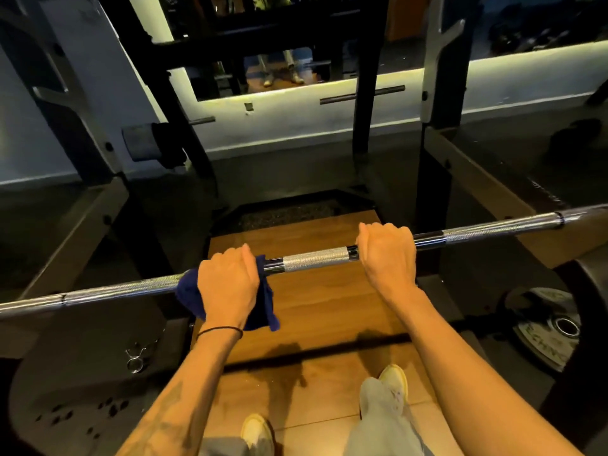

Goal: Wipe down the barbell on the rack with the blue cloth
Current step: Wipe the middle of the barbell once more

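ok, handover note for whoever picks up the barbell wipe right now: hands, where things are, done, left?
Left hand: grips the blue cloth wrapped around the barbell, left of the centre knurl.
Right hand: grips the bare bar, no cloth.
Barbell lies across the rack at about waist height.
Done: cannot tell which sections are already wiped.
Left: probably slide the cloth along the whole bar, including under the right hand.

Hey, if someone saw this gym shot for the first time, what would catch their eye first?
Two hands on the chrome barbell crossing the middle: the left hand grips it through a blue cloth, the right hand grips it bare. At lower right, a weight plate lies beside the wooden platform.
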